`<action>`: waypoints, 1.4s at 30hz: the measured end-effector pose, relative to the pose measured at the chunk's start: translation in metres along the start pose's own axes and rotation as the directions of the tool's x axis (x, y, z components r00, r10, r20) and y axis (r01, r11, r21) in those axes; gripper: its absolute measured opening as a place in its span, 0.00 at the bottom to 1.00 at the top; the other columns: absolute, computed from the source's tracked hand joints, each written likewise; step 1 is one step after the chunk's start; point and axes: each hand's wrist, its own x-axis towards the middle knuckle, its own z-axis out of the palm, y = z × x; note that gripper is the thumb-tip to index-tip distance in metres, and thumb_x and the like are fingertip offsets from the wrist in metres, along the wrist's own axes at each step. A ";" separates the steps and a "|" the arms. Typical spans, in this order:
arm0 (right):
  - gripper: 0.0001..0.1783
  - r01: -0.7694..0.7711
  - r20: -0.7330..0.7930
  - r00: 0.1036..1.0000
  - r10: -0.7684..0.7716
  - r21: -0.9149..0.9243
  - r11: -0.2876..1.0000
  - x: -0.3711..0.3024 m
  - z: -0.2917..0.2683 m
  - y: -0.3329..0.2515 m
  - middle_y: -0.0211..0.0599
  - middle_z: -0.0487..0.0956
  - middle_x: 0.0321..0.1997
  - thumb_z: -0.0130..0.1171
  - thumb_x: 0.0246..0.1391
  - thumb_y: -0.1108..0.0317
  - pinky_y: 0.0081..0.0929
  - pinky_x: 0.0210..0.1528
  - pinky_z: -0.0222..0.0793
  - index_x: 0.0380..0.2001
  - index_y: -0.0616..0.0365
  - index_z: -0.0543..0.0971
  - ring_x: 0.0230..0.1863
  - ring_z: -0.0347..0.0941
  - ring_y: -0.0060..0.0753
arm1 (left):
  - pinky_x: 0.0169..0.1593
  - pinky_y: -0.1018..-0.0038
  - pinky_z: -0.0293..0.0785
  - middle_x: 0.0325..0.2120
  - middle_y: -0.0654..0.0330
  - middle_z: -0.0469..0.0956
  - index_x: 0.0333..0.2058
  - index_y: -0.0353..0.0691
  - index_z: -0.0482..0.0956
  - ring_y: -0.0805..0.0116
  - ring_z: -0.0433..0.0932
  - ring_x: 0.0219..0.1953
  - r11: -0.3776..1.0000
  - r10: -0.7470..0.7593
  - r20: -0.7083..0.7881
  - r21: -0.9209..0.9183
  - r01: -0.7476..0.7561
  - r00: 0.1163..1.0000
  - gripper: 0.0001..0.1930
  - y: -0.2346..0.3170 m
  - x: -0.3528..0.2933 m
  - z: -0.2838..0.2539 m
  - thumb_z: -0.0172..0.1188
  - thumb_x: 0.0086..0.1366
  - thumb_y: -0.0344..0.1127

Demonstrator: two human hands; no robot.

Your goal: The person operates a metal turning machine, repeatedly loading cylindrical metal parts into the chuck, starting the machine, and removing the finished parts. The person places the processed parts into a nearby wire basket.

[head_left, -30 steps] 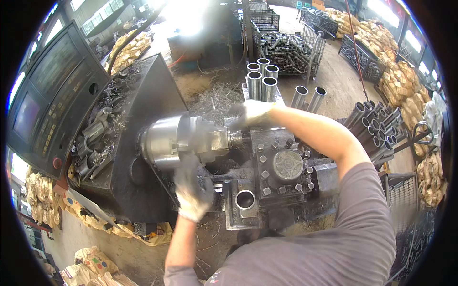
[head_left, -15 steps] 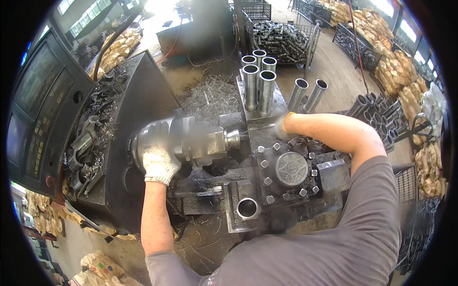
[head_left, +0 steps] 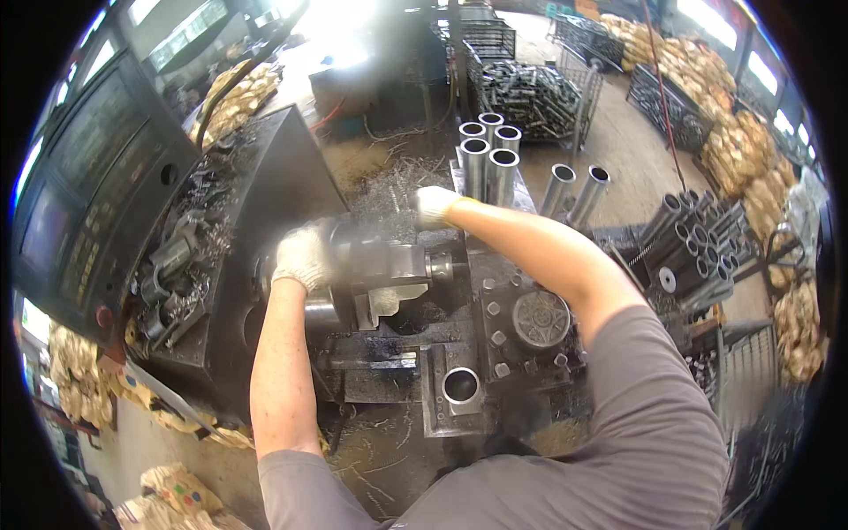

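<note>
Left of centre, your left hand (head_left: 302, 253) seems to touch the chuck (head_left: 325, 309); your right hand (head_left: 435, 208) is at upper centre. Both hands' finger opening and hold, I cannot tell.

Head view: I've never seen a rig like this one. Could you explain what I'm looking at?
There is no robot here. The picture comes from a wide fisheye camera worn on a person's head, looking down, so straight edges bend near the rim.

The machine looks like a lathe. The gloved left hand is at its round metal chuck; the gloved right hand is just beyond the machine's middle. I can't tell whether either holds anything.

Five metal tubes stand upright beyond the tool block, with a bundle of more tubes to the right. A control panel is at the left.
</note>
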 end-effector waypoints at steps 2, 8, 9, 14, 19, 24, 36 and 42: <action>0.38 0.028 0.094 0.994 -0.053 0.252 0.967 -0.043 0.009 -0.018 0.58 0.87 0.54 0.75 0.51 0.49 0.41 0.61 0.80 0.60 0.64 0.83 0.57 0.85 0.47 | 0.64 0.57 0.80 0.58 0.49 0.84 0.62 0.51 0.81 0.48 0.83 0.59 0.998 -0.055 0.133 -0.008 0.057 0.990 0.37 -0.023 -0.008 -0.003 0.74 0.51 0.49; 0.32 0.128 0.437 0.872 -0.222 0.235 0.964 -0.050 0.035 -0.003 0.45 0.89 0.46 0.79 0.49 0.48 0.34 0.40 0.85 0.47 0.63 0.86 0.41 0.87 0.33 | 0.66 0.55 0.77 0.57 0.45 0.82 0.63 0.38 0.76 0.42 0.81 0.60 0.996 0.086 -0.327 -0.009 -0.094 0.941 0.39 -0.014 -0.033 0.033 0.71 0.46 0.32; 0.31 0.020 0.528 0.814 -0.242 0.390 0.921 -0.042 0.032 0.016 0.46 0.88 0.50 0.78 0.50 0.52 0.34 0.42 0.85 0.49 0.64 0.85 0.42 0.87 0.35 | 0.69 0.52 0.73 0.57 0.44 0.81 0.64 0.37 0.75 0.41 0.79 0.62 0.999 0.048 -0.406 0.002 -0.051 0.912 0.40 -0.005 -0.041 0.034 0.70 0.47 0.31; 0.30 0.175 0.445 0.848 -0.289 0.279 0.944 -0.051 0.025 -0.025 0.43 0.88 0.41 0.76 0.52 0.49 0.36 0.37 0.80 0.46 0.67 0.84 0.35 0.84 0.32 | 0.72 0.49 0.68 0.58 0.43 0.80 0.67 0.36 0.72 0.41 0.76 0.64 0.999 0.009 -0.480 -0.030 -0.026 0.877 0.42 -0.002 -0.071 0.031 0.68 0.49 0.32; 0.30 0.348 0.116 0.931 -0.346 0.000 0.937 -0.106 0.023 0.028 0.41 0.88 0.32 0.75 0.49 0.45 0.44 0.38 0.82 0.43 0.61 0.86 0.31 0.86 0.45 | 0.72 0.50 0.66 0.57 0.43 0.81 0.65 0.37 0.75 0.42 0.77 0.63 0.993 0.025 -0.542 -0.083 -0.083 0.840 0.40 0.001 -0.070 0.026 0.66 0.49 0.33; 0.25 -0.206 -0.281 0.955 0.095 -0.395 0.896 -0.226 -0.049 -0.020 0.54 0.88 0.35 0.77 0.37 0.58 0.46 0.43 0.84 0.40 0.59 0.87 0.39 0.88 0.55 | 0.72 0.51 0.66 0.57 0.42 0.81 0.66 0.36 0.75 0.42 0.77 0.63 0.991 0.047 -0.525 -0.080 -0.104 0.850 0.38 0.012 -0.068 0.019 0.68 0.52 0.34; 0.32 -0.250 0.241 0.967 -0.079 0.855 -0.454 -0.344 0.206 -0.210 0.37 0.84 0.50 0.73 0.60 0.59 0.29 0.50 0.82 0.63 0.65 0.77 0.43 0.85 0.30 | 0.65 0.58 0.75 0.54 0.50 0.81 0.64 0.31 0.71 0.53 0.81 0.57 -0.772 0.100 0.333 -0.568 0.285 0.938 0.36 0.152 -0.321 0.086 0.70 0.68 0.51; 0.42 -0.286 0.215 0.956 0.200 0.838 0.464 -0.336 0.276 -0.213 0.44 0.88 0.49 0.79 0.48 0.50 0.32 0.47 0.84 0.63 0.60 0.80 0.44 0.86 0.30 | 0.55 0.58 0.83 0.52 0.54 0.80 0.64 0.35 0.69 0.58 0.83 0.51 -0.678 -0.182 0.608 -0.647 0.350 0.773 0.32 0.165 -0.327 0.138 0.74 0.65 0.32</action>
